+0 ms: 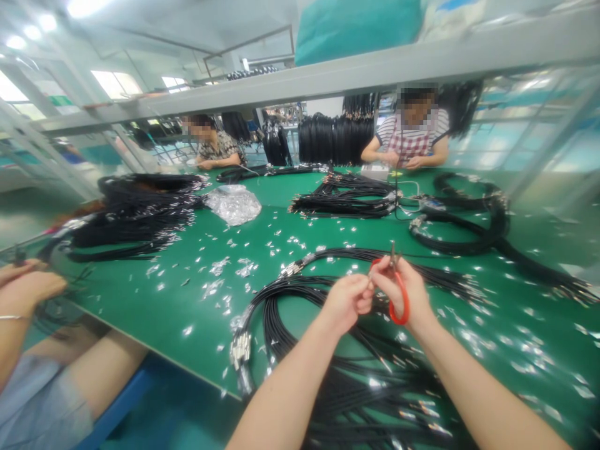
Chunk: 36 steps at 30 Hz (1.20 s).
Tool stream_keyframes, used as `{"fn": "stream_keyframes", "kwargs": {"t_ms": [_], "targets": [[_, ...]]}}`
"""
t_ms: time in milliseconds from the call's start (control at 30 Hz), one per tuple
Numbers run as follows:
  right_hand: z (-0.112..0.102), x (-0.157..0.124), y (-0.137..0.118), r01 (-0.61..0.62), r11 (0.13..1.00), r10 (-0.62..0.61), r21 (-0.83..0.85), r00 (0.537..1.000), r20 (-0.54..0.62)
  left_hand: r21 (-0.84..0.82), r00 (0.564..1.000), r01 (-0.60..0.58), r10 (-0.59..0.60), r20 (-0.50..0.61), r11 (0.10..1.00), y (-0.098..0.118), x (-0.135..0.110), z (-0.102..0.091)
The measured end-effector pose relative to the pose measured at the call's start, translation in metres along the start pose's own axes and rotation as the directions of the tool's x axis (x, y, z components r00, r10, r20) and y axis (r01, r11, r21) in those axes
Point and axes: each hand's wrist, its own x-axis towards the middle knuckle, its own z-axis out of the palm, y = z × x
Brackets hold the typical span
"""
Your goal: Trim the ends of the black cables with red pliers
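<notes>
My right hand [415, 294] holds a pair of scissors [401, 309] with red handles, the metal blades pointing up and away. My left hand [347, 303] is closed in a pinch, its fingertips meeting those of the right hand. Whatever sits between them is too small to make out. Below both hands lies a looped bundle of thin black cables [276, 294] with metal connectors [240, 350] bunched at its left side. Just beyond, another bundle of black cables [351, 253] stretches across the green table [262, 240].
Small clear plastic scraps are scattered over the tabletop. Black cable piles [135, 212] lie at left, with a clear plastic bag [234, 205] beside them. Coiled cables [469, 231] lie at right. Two people sit across; a co-worker's hands [28, 287] are at left. A metal shelf beam [281, 84] crosses above.
</notes>
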Motion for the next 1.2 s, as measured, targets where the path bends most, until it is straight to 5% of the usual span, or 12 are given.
{"fn": "stream_keyframes", "kwargs": {"t_ms": [200,367,600,767,933,1200], "targets": [[-0.006,0.001,-0.003,0.084,0.978,-0.089,-0.190,0.996,-0.016,0.352,0.941,-0.162,0.251,-0.225,0.922,-0.006,-0.003,0.008],[-0.010,0.002,-0.005,0.082,0.977,-0.080,-0.198,0.997,0.017,0.620,0.861,-0.228,0.452,-0.232,0.751,-0.012,-0.007,0.010],[-0.014,0.002,-0.011,0.154,0.968,-0.134,-0.200,0.985,0.113,0.364,0.950,-0.117,0.211,-0.231,0.924,-0.005,-0.008,0.011],[-0.017,0.002,-0.014,0.222,0.938,-0.178,-0.268,0.968,0.179,0.180,0.991,-0.001,0.025,-0.134,0.984,0.005,-0.009,0.009],[-0.022,0.006,-0.015,0.221,0.848,-0.137,-0.482,0.970,0.203,0.168,0.968,-0.088,0.123,-0.217,0.982,0.008,-0.007,0.007],[-0.032,0.008,-0.011,0.356,0.553,0.010,-0.753,0.901,0.433,0.258,0.905,-0.217,0.293,-0.307,0.941,0.007,-0.007,0.007]]}}
